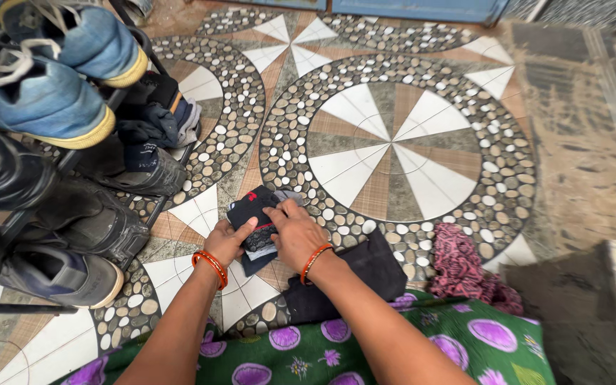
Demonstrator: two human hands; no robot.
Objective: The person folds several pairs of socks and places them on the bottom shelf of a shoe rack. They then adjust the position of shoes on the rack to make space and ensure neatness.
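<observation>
A small stack of dark folded socks lies on the patterned floor tiles in front of me. My left hand grips the stack's near left side, thumb on top. My right hand lies flat on the stack's right side, fingers pressing down on the top sock. Both wrists wear orange bangles. A dark cloth lies under my right forearm.
A metal shoe rack at the left holds blue sneakers and several dark shoes. A pink patterned cloth lies at the right. A green garment with purple spots covers my lap. A grey concrete block stands at the lower right.
</observation>
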